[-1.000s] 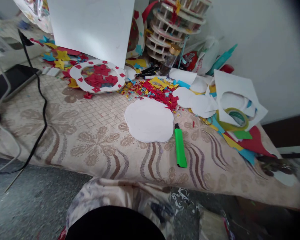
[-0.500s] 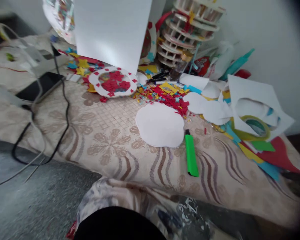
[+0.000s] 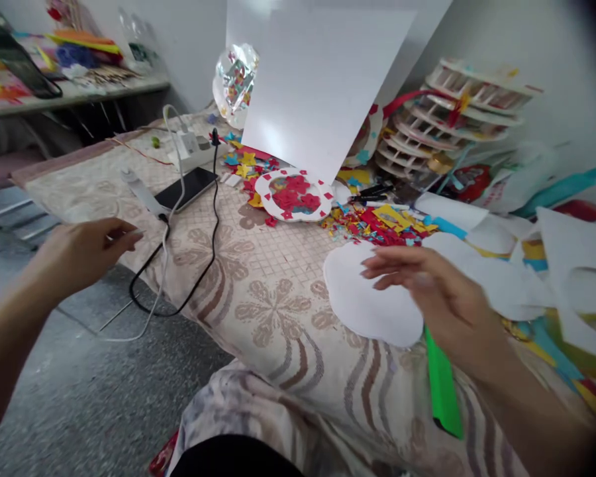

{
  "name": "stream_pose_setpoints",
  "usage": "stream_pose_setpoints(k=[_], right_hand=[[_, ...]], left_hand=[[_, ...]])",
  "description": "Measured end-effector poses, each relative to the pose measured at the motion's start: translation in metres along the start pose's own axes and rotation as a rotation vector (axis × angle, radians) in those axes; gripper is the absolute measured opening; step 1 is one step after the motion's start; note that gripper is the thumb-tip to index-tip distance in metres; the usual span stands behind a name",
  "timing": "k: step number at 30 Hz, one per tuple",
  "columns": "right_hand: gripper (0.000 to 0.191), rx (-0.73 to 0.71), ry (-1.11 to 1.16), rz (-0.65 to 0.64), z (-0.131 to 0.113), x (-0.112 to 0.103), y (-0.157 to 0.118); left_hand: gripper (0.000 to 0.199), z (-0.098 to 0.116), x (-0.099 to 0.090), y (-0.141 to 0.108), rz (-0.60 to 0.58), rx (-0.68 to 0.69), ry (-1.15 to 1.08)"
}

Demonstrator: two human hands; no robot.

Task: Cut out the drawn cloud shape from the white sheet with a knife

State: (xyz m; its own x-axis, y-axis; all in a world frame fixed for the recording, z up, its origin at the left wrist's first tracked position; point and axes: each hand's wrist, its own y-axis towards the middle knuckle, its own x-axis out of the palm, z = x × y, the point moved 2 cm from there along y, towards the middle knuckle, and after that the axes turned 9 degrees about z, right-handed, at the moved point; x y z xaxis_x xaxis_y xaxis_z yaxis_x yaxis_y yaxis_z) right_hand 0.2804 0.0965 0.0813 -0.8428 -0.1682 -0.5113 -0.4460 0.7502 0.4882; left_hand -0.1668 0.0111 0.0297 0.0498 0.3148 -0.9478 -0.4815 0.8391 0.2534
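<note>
My left hand [image 3: 87, 255] hangs in the air at the left, near the table edge and the cables, fingers bent and a little apart, holding nothing. Over the right part of a white scalloped paper [image 3: 367, 301] is my right hand [image 3: 437, 298], its fingers spread and nothing in them. The green cutter [image 3: 442, 384] lies beside the paper, partly hidden under my right hand and forearm. Behind the paper are red, yellow and blue paper scraps [image 3: 372, 222]. A white scalloped ring with red diamonds [image 3: 263, 189] holds red cut-out shapes.
A black phone [image 3: 189, 187], a white power strip [image 3: 198, 156] and looping cables occupy the left of the table. White boards [image 3: 322, 79] and a tiered white model [image 3: 447, 112] stand behind. More cut paper [image 3: 556, 265] lies at the right.
Both of my hands have come into view, the right one over the white paper. The view has swung left, so the table things appear farther right and a second table shows.
</note>
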Motion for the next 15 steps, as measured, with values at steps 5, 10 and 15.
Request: stream_pose_setpoints(k=[5,10,15], right_hand=[[0.014,0.061,0.100,-0.342,0.008,0.090,0.040],[0.033,-0.069,0.167,-0.421,0.006,0.181,0.071],[0.012,-0.206,0.008,-0.468,0.012,0.222,0.078]], left_hand=[[0.038,0.033,0.025,0.005,-0.019,0.136,-0.271],[0.044,0.073,0.041,-0.002,-0.044,0.169,-0.482],[0.031,0.081,0.038,-0.018,-0.133,0.226,-0.623]])
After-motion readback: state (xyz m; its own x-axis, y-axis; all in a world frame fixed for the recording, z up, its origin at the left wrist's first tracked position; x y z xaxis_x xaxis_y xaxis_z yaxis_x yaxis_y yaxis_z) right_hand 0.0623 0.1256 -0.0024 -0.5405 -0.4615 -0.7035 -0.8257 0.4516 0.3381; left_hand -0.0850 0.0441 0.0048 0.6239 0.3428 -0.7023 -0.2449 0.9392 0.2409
